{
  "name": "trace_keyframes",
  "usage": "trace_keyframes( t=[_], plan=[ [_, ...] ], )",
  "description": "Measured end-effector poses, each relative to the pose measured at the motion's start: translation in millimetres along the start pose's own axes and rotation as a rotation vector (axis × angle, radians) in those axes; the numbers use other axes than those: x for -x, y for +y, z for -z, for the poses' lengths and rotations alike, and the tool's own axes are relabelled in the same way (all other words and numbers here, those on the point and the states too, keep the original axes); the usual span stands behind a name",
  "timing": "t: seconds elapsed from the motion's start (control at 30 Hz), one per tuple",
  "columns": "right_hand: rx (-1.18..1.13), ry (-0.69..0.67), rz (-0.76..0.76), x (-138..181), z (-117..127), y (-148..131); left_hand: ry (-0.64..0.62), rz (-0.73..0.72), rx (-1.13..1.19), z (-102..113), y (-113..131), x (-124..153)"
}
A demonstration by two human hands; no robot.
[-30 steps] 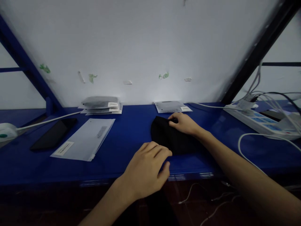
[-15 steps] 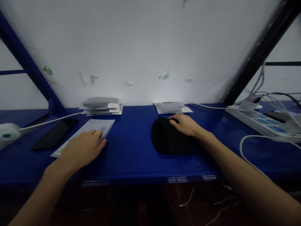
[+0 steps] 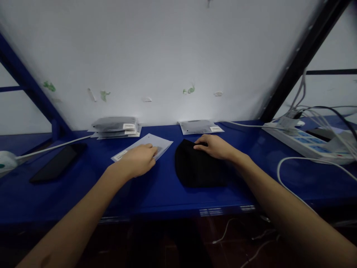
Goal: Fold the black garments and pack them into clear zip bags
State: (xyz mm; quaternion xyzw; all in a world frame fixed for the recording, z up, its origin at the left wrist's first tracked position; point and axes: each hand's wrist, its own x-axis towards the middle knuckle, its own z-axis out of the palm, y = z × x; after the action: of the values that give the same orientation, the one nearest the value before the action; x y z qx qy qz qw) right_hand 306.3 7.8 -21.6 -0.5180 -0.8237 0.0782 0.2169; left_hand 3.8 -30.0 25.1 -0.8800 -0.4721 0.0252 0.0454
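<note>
Next to the dark phone (image 3: 55,167), blue surface (image 3: 156,193) is now showing where the clear bag (image 3: 158,143) was lying half a second ago. The left hand (image 3: 138,162), arm stretching forward and palm down, is pressing its fingers flat together on the bag, now lying just beside the black cloth (image 3: 195,169). The right hand (image 3: 214,147) is still resting on the cloth's far edge, fingers together; whether they are pinching it I cannot tell.

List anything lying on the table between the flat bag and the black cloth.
Nothing visible does. The left hand rests on the flat bag and the right hand on the black cloth. Only a bare strip of the blue table separates bag and cloth.
</note>
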Motion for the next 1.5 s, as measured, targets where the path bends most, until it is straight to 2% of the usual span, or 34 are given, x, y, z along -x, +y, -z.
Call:
trace_keyframes(
  t=[0.1,0.2,0.33,0.5,0.6,0.8,1.0,1.07,1.2,1.37,1.43,1.5],
  plan=[
    [-0.028,0.007,-0.002,0.6,0.0,-2.6,0.067,-0.035,0.021,-6.8,2.2,-27.7],
    [-0.044,0.002,-0.012,2.3,1.4,-8.1,0.197,-0.069,0.117,-19.8,-4.0,-40.2],
    [-0.055,-0.020,-0.014,6.3,6.0,-18.3,0.272,-0.088,0.276,-31.8,-14.5,-38.4],
    [-0.032,-0.058,0.032,10.3,7.7,-28.5,0.290,-0.078,0.410,-31.4,-11.8,-34.3],
    [0.026,0.015,0.107,11.1,6.3,-33.1,0.292,-0.094,0.464,-31.5,-3.5,-36.3],
    [0.120,0.289,0.251,9.3,2.5,-54.8,0.338,-0.108,0.505,-32.6,15.1,-38.1],
    [0.251,0.375,0.285,7.7,-12.4,-75.4,0.328,-0.126,0.703,-30.7,23.1,-37.9],
    [0.252,0.342,0.274,7.8,-16.1,-77.8,0.328,-0.107,0.744,-31.1,22.0,-38.4],
    [0.158,0.159,0.334,8.3,-18.5,-79.3,0.321,0.025,0.770,-33.5,17.0,-38.9],
    [0.002,0.047,0.378,7.5,-19.8,-76.9,0.380,0.168,1.007,-35.7,14.3,-40.2],
    [-0.042,0.015,0.376,6.7,-20.1,-75.3,0.451,0.165,0.976,-34.2,15.7,-40.3],
    [-0.063,-0.014,0.368,5.7,-19.2,-74.5,0.541,0.050,0.779,-31.5,17.4,-39.3]
  ],
)
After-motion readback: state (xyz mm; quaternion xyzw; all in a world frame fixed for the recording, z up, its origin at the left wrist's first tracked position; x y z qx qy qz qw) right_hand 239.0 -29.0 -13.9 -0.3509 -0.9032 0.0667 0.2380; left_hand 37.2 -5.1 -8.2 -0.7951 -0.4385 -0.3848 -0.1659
